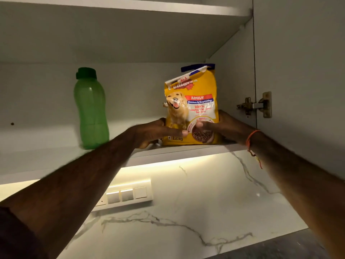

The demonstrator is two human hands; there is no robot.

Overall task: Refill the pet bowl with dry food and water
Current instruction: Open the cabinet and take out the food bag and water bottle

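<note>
Left hand [158,130] and right hand [222,126] clasp the dog food bag [192,109] by its base, steadying it upright on the cupboard shelf [186,149].

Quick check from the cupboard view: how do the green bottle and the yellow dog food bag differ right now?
The green bottle is rigid, translucent and capped; the dog food bag is soft, printed, its top crumpled. The bottle stands untouched, while the left hand and right hand grip the bag's lower sides. Both stand upright on the same shelf.

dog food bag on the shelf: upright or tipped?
Upright. The dog food bag stands on its base on the shelf, crumpled top upward, left hand and right hand gripping its sides.
</note>
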